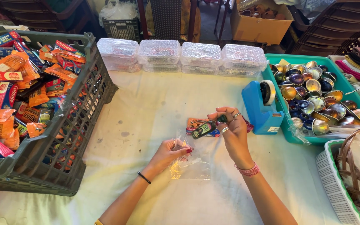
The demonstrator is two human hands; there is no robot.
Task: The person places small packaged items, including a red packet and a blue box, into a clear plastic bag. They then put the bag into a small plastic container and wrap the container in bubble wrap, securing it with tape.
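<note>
My right hand pinches a small dark green sachet at one end, holding it just above the table. Under it lie an orange packet and a blue one, flat on the cloth. My left hand grips the mouth of a clear plastic bag that lies flat on the table in front of me. The two hands are a short way apart, the sachet between them.
A grey crate full of orange, red and blue packets stands at left. A blue tape dispenser sits right of my hands, beside a teal tray of shiny bowls. Several clear lidded boxes line the far edge. A basket is at right.
</note>
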